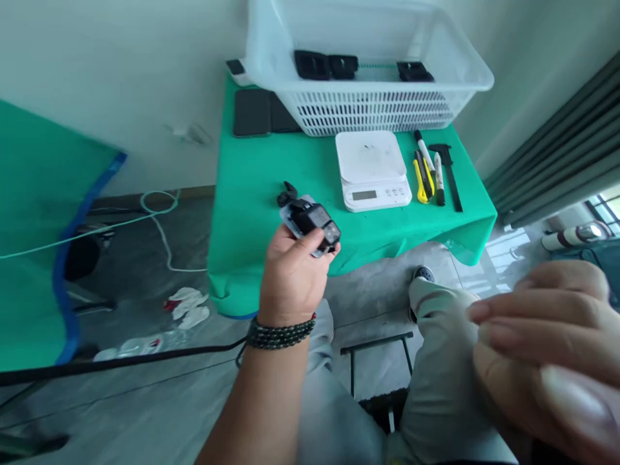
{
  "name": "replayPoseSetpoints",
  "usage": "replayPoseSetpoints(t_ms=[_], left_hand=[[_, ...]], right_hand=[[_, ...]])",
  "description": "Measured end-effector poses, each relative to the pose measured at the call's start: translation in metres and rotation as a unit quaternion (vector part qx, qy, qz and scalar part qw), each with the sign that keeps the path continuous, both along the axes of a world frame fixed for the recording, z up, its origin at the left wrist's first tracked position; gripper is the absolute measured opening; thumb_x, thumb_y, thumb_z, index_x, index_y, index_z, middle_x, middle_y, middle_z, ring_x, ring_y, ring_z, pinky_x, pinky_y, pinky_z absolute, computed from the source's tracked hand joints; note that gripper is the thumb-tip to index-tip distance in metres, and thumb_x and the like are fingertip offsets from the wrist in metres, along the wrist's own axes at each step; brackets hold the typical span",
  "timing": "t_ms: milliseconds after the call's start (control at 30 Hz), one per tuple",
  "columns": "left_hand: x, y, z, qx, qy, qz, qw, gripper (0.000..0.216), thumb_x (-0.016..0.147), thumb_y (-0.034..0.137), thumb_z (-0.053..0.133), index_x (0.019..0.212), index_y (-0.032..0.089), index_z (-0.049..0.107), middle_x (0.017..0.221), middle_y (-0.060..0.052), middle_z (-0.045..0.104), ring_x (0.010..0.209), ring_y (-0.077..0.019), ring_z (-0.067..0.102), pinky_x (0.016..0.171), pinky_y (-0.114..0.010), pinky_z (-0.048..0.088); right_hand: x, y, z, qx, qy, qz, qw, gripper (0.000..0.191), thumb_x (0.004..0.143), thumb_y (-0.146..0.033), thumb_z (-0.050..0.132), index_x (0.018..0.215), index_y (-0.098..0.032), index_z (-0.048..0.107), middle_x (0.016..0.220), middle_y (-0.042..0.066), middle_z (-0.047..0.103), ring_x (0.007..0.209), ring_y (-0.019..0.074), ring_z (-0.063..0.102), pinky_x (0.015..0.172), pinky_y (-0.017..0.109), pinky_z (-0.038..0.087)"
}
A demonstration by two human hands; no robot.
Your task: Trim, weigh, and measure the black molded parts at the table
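Observation:
My left hand [296, 271] is closed around a small black boxy device [316, 223], held above the near part of the green-covered table. Clear plastic shows along the device's edges, and a black strap or cable [287, 192] sticks out at its far end. My thumb lies across the device's near side. My right hand [552, 342] is large and slightly blurred, close to the camera at the right edge. Its fingers are curled and pressed together; whatever they may hold is hidden. Beyond the left hand, a white digital scale [371, 169] sits on the table.
On the green cloth [252, 194] stands a white plastic basket [378, 106] with several black items inside. Right of the scale lie a yellow-black cutter [423, 178], markers [439, 179] and a black caliper [452, 177]. Flat black objects [252, 113] lie left. A black cable [145, 361] crosses the lower left.

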State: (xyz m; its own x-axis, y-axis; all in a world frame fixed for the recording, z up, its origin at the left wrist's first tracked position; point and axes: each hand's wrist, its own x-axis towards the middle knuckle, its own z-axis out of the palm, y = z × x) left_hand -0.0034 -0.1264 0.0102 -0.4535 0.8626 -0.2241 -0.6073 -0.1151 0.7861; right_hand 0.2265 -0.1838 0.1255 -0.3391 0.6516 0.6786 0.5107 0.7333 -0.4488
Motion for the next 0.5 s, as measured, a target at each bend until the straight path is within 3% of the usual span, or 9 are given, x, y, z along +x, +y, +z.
replayPoseSetpoints(t_ms=[100,167,233,333,433,500], left_hand=[[0.004,0.005,-0.004,-0.009,0.017,0.008,1.0,0.05,0.054,0.025,0.092,0.098,0.022,0.068,0.091,-0.001,0.067,0.08,-0.0162,0.061,0.07,-0.03,0.05],[0.006,0.01,-0.008,-0.012,0.046,0.008,0.999,0.051,0.054,0.025,0.091,0.099,0.019,0.067,0.087,0.0,0.067,0.078,-0.0153,0.06,0.071,-0.029,0.049],[0.007,0.014,-0.011,0.004,0.065,0.018,0.998,0.054,0.055,0.024,0.09,0.103,0.018,0.066,0.088,0.0,0.067,0.079,-0.0145,0.06,0.073,-0.028,0.049],[0.009,0.017,-0.011,0.039,0.09,0.009,0.995,0.063,0.055,0.019,0.088,0.112,0.019,0.064,0.098,-0.002,0.07,0.09,-0.0168,0.063,0.082,-0.029,0.051],[0.011,0.019,-0.007,0.045,0.146,-0.02,0.988,0.056,0.058,0.014,0.084,0.11,0.018,0.062,0.102,-0.004,0.07,0.099,-0.0197,0.065,0.089,-0.031,0.051],[0.011,0.021,-0.005,0.042,0.172,-0.039,0.983,0.054,0.06,0.012,0.082,0.109,0.017,0.06,0.105,-0.005,0.07,0.103,-0.0217,0.066,0.092,-0.034,0.052]], right_hand=[[-0.004,0.043,-0.019,0.015,0.037,0.062,0.997,0.022,0.102,-0.018,0.058,0.116,-0.029,0.071,0.092,0.004,0.078,0.084,0.0226,0.075,0.083,0.045,0.061],[-0.018,0.074,-0.042,0.098,0.085,0.125,0.984,0.03,0.093,-0.006,0.066,0.116,-0.024,0.072,0.085,0.002,0.076,0.074,0.0189,0.073,0.071,0.037,0.059],[-0.036,0.099,-0.066,0.128,0.118,0.144,0.974,0.028,0.088,-0.003,0.071,0.11,-0.02,0.073,0.08,0.001,0.074,0.065,0.0158,0.068,0.062,0.031,0.054],[-0.055,0.118,-0.093,0.102,0.118,0.129,0.979,0.013,0.089,-0.007,0.073,0.089,-0.02,0.069,0.069,-0.001,0.069,0.058,0.0128,0.062,0.058,0.027,0.049],[-0.061,0.124,-0.109,0.045,0.121,0.095,0.987,0.025,0.094,-0.013,0.067,0.072,-0.02,0.06,0.06,-0.003,0.063,0.052,0.0108,0.058,0.053,0.024,0.044],[-0.063,0.127,-0.116,0.007,0.154,0.066,0.986,0.024,0.097,-0.015,0.064,0.073,-0.02,0.061,0.062,-0.002,0.063,0.054,0.0112,0.059,0.054,0.024,0.045]])
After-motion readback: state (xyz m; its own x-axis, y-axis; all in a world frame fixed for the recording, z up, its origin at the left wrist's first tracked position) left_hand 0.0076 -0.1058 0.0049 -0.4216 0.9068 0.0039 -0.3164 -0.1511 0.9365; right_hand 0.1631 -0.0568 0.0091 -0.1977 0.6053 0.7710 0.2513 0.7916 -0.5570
